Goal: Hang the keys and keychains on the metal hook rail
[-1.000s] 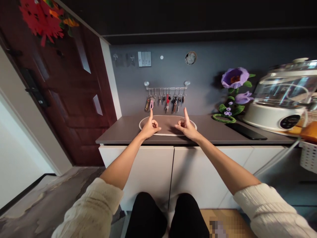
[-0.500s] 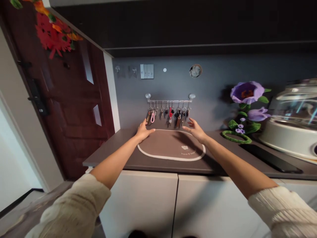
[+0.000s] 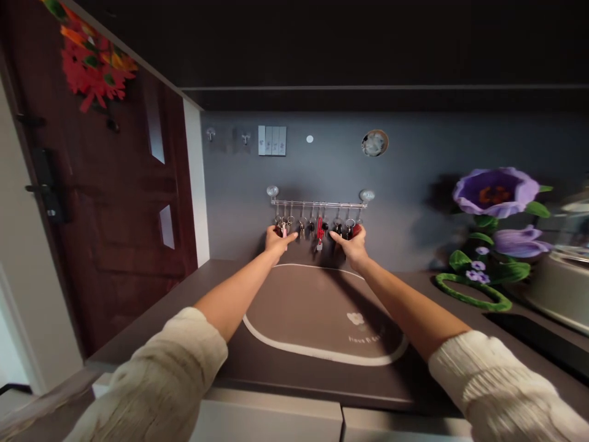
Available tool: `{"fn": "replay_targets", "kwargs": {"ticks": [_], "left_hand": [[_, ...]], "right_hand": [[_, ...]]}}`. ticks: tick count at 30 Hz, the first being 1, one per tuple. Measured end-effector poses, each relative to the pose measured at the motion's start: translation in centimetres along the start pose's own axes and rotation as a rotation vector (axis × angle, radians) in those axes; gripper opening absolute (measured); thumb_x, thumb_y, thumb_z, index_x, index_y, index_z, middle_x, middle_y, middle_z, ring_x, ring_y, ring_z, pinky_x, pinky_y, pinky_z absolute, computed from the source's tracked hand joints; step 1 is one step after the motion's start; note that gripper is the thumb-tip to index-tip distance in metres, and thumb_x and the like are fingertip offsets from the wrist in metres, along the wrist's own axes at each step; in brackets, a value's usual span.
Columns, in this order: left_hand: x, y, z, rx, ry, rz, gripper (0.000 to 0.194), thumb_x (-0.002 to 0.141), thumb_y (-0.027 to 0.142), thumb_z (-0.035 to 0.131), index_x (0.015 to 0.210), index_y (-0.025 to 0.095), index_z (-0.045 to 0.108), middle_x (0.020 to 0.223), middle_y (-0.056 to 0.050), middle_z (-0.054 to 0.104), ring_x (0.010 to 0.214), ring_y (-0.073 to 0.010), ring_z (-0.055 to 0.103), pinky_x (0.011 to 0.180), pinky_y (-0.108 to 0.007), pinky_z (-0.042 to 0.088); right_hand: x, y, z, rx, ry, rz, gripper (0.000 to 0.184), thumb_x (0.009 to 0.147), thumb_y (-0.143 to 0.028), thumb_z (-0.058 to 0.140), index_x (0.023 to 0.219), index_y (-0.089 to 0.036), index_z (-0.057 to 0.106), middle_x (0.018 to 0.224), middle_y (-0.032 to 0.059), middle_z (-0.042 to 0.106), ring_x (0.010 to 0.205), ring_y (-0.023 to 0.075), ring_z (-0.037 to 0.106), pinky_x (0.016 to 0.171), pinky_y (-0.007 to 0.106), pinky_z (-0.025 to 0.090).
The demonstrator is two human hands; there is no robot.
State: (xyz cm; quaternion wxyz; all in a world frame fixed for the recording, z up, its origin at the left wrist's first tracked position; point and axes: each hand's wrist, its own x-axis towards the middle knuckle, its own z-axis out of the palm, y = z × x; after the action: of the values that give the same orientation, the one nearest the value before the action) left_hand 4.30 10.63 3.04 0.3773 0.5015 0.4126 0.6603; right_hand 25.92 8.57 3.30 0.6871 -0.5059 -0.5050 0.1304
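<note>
A metal rail (image 3: 317,204) on the wall carries a row of hanging keys. My left hand (image 3: 277,242) is closed around the keys at its left end, thumb across a pink strap (image 3: 284,229). My right hand (image 3: 353,247) curls about the bunch of keys (image 3: 339,229) at the right end, its thumb pointing left and the fingers partly behind the keys. Between both hands, a red key strap (image 3: 319,228) and a few other keys (image 3: 302,228) hang untouched. Beneath them a brown mat (image 3: 313,307) with a pale border lies on the counter.
Purple artificial flowers (image 3: 497,190) with a green base stand at the right, beside a white appliance (image 3: 564,276) and a black flat object (image 3: 543,344). A dark cabinet (image 3: 322,49) overhangs the counter. Wall switches (image 3: 272,140) sit above the rail; a dark red door (image 3: 133,202) is at left.
Both hands have reached forward to the hanging keys and closed around those at the two ends of the rail. The view has moved nearer to the wall.
</note>
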Motion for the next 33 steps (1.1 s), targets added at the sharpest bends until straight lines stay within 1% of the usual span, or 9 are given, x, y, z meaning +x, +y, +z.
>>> {"fn": "replay_targets", "kwargs": {"ticks": [5, 7, 10, 13, 18, 25, 27, 29, 33], "left_hand": [[-0.5, 0.5, 2.8, -0.163, 0.052, -0.13, 0.05, 0.056, 0.03, 0.076, 0.089, 0.021, 0.04, 0.077, 0.002, 0.055, 0.056, -0.0076, 0.053, 0.049, -0.02, 0.042], [-0.4, 0.6, 3.5, -0.277, 0.068, -0.145, 0.05, 0.057, 0.025, 0.075, 0.088, 0.021, 0.037, 0.075, 0.004, 0.055, 0.055, -0.0076, 0.055, 0.048, -0.02, 0.043], [-0.2, 1.0, 3.8, -0.445, 0.058, -0.172, 0.047, 0.061, 0.019, 0.072, 0.088, 0.021, 0.035, 0.073, 0.004, 0.057, 0.056, -0.0088, 0.058, 0.048, -0.02, 0.044], [-0.3, 1.8, 3.4, -0.532, 0.029, -0.223, 0.041, 0.064, 0.017, 0.07, 0.087, 0.02, 0.037, 0.067, 0.004, 0.057, 0.051, -0.0084, 0.058, 0.046, -0.019, 0.043], [-0.2, 3.6, 2.4, -0.591, 0.009, -0.197, 0.031, 0.064, 0.014, 0.069, 0.081, 0.015, 0.043, 0.057, 0.003, 0.056, 0.047, -0.0079, 0.057, 0.046, -0.018, 0.044], [0.8, 6.2, 3.5, -0.529, 0.149, -0.23, 0.032, 0.06, 0.003, 0.068, 0.08, 0.014, 0.045, 0.052, 0.004, 0.055, 0.045, -0.0103, 0.057, 0.047, -0.022, 0.046], [1.0, 7.2, 3.9, -0.497, 0.108, -0.188, 0.027, 0.062, 0.002, 0.066, 0.078, 0.014, 0.046, 0.049, 0.004, 0.053, 0.042, -0.0086, 0.055, 0.045, -0.019, 0.044], [0.7, 8.0, 4.1, -0.464, -0.002, -0.148, 0.02, 0.065, 0.003, 0.061, 0.074, 0.013, 0.047, 0.047, 0.004, 0.053, 0.04, -0.0066, 0.052, 0.042, -0.018, 0.041], [-1.2, 8.0, 2.9, -0.361, -0.241, -0.095, 0.022, 0.061, 0.0, 0.061, 0.066, 0.014, 0.045, 0.048, 0.003, 0.053, 0.044, -0.008, 0.054, 0.046, -0.019, 0.044]], "right_hand": [[-0.5, -0.3, 3.0, 0.028, 0.101, -0.024, 0.1, 0.056, -0.051, 0.067, 0.13, -0.02, 0.007, 0.134, 0.0147, 0.032, 0.121, 0.0217, 0.037, 0.102, 0.037, 0.03], [-0.6, -0.5, 3.6, 0.068, 0.127, -0.009, 0.095, 0.06, -0.05, 0.065, 0.129, -0.021, 0.007, 0.133, 0.0147, 0.034, 0.118, 0.0215, 0.042, 0.098, 0.037, 0.037], [-0.3, -0.4, 3.6, 0.175, 0.073, 0.06, 0.081, 0.064, -0.049, 0.06, 0.125, -0.026, 0.01, 0.117, 0.0106, 0.048, 0.09, 0.0194, 0.059, 0.072, 0.036, 0.052], [0.3, -0.4, 3.0, 0.288, 0.02, 0.119, 0.068, 0.065, -0.047, 0.059, 0.116, -0.031, 0.016, 0.097, 0.0024, 0.055, 0.064, 0.0139, 0.06, 0.053, 0.03, 0.052], [1.0, -1.4, 1.8, 0.418, 0.058, 0.135, 0.057, 0.067, -0.037, 0.061, 0.106, -0.032, 0.021, 0.083, -0.0033, 0.051, 0.059, 0.0099, 0.056, 0.055, 0.027, 0.052], [2.4, -4.7, 1.7, 0.415, 0.07, 0.042, 0.051, 0.074, -0.03, 0.055, 0.11, -0.033, 0.02, 0.093, -0.0014, 0.051, 0.058, 0.0077, 0.054, 0.055, 0.025, 0.053], [2.6, -5.7, 1.5, 0.417, 0.064, 0.058, 0.05, 0.073, -0.026, 0.056, 0.109, -0.032, 0.021, 0.09, -0.0022, 0.051, 0.056, 0.0071, 0.053, 0.053, 0.024, 0.052], [2.2, -6.6, 0.9, 0.413, 0.018, 0.075, 0.048, 0.071, -0.022, 0.058, 0.106, -0.031, 0.025, 0.084, -0.0035, 0.051, 0.054, 0.0067, 0.052, 0.05, 0.022, 0.051], [0.1, -6.8, -0.9, 0.35, -0.218, 0.128, 0.047, 0.064, -0.018, 0.065, 0.099, -0.027, 0.035, 0.07, -0.0057, 0.051, 0.05, 0.0074, 0.051, 0.043, 0.021, 0.047]]}}
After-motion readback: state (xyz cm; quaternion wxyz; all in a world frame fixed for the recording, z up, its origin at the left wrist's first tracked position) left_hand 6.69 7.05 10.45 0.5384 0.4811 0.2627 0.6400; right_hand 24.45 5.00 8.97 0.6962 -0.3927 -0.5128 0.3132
